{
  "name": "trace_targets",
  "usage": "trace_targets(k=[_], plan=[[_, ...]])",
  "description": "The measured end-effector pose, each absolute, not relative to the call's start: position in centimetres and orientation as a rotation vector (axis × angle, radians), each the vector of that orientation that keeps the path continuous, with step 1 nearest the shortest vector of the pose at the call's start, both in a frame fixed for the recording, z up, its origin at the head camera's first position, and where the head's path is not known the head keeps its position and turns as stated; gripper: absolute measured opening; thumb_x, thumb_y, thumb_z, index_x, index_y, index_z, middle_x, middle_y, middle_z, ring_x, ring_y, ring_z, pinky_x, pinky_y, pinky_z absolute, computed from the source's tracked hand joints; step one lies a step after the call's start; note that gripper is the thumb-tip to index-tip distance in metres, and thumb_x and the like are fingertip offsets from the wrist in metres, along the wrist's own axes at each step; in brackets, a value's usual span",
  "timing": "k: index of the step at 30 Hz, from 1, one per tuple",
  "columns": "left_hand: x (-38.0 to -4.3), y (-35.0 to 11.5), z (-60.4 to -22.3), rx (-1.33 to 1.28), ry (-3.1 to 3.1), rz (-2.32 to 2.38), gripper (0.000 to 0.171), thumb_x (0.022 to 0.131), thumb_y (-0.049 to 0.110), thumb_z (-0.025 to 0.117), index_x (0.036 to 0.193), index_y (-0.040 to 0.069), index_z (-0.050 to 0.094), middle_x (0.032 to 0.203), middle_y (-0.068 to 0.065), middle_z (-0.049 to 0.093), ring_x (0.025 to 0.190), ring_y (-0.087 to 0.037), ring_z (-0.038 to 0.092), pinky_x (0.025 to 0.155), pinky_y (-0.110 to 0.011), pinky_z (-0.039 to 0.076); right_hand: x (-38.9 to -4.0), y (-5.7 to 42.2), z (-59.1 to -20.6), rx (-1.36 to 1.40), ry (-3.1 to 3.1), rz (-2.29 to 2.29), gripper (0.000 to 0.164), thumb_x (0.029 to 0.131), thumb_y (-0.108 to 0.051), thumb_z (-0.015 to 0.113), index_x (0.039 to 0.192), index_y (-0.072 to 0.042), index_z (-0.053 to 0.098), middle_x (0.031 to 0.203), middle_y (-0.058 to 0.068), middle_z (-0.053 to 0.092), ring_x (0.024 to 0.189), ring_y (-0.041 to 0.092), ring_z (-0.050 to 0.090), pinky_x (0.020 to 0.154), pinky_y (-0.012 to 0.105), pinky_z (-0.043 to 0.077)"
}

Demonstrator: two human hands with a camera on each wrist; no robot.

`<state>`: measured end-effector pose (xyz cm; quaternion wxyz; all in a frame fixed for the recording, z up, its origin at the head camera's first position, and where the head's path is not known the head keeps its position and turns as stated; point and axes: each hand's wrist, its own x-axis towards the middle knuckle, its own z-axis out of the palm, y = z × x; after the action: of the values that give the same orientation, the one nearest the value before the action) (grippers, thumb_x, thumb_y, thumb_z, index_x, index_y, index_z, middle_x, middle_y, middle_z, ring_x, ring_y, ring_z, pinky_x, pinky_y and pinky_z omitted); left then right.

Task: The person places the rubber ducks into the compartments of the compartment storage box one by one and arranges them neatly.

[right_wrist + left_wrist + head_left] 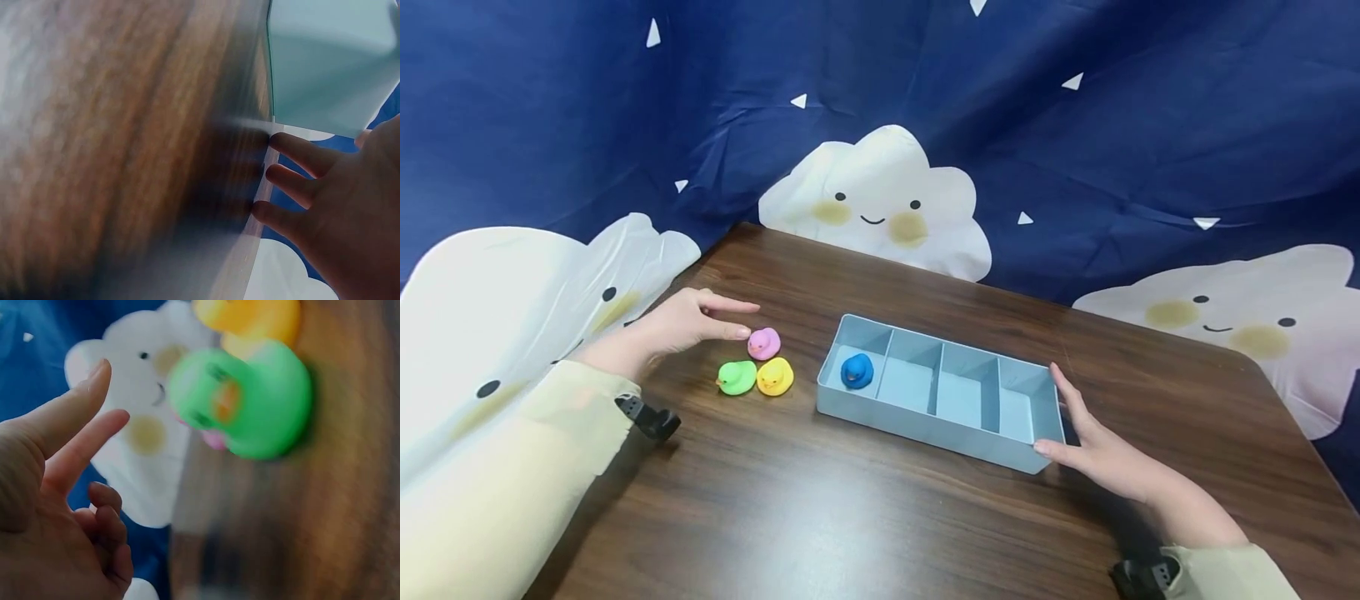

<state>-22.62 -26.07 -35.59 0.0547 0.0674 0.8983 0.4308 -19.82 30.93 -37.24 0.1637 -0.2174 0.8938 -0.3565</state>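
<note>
My left hand (pixel 681 321) hovers beside the pink rubber duck (pixel 765 343), thumb and index finger stretched apart and the other fingers curled in. The thumb tip lies very near the duck; whether it touches is unclear. Close to it sit a green duck (pixel 737 377) and a yellow duck (pixel 775 377). A blue duck (pixel 857 371) rests in the leftmost compartment of the light blue divided box (pixel 925 427). At the box's right end, my right hand (pixel 1101 454) grips across the short side, thumb at the near corner and index finger at the far corner.
The box stands at a slant on a brown wooden table (pixel 760 517). Behind the table's back edge hangs a dark blue cloth (pixel 1037 150) printed with smiling clouds. Each wrist wears a black camera strap.
</note>
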Motion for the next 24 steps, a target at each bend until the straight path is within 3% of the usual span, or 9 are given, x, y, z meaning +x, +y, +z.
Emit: trace_targets(k=[10, 17, 24], plan=[[-23.5, -26.2, -37.6, 0.177, 2.697, 1.228, 0.058, 0.076, 0.042, 0.085, 0.126, 0.016, 0.07, 0.123, -0.016, 0.058, 0.118, -0.032, 0.043, 0.097, -0.048, 0.031, -20.0, 30.7, -37.4, -0.624, 2.535, -1.032, 0.103, 0.096, -0.022, 0.064, 0.153, -0.04, -0.02, 0.157, 0.03, -0.004, 0.138, 0.056, 0.011, 0.093, 0.077, 0.024], [-23.7, -25.6, -38.4, 0.182, 2.695, 1.248, 0.056, 0.077, 0.041, 0.084, 0.126, 0.016, 0.07, 0.133, -0.02, 0.055, 0.124, -0.035, 0.038, 0.102, -0.052, 0.028, -19.8, 30.9, -37.3, -0.616, 2.552, -1.005, 0.102, 0.096, -0.023, 0.063, 0.153, -0.04, -0.02, 0.157, 0.031, -0.001, 0.138, 0.055, 0.012, 0.092, 0.076, 0.025], [-23.8, -25.4, -38.7, 0.166, 2.709, 1.279, 0.051, 0.078, 0.035, 0.085, 0.122, 0.012, 0.072, 0.118, -0.021, 0.057, 0.115, -0.034, 0.042, 0.095, -0.046, 0.032, -19.9, 30.9, -37.2, -0.612, 2.548, -1.001, 0.102, 0.096, -0.023, 0.063, 0.152, -0.042, -0.021, 0.156, 0.033, 0.0, 0.137, 0.057, 0.012, 0.091, 0.077, 0.025]])
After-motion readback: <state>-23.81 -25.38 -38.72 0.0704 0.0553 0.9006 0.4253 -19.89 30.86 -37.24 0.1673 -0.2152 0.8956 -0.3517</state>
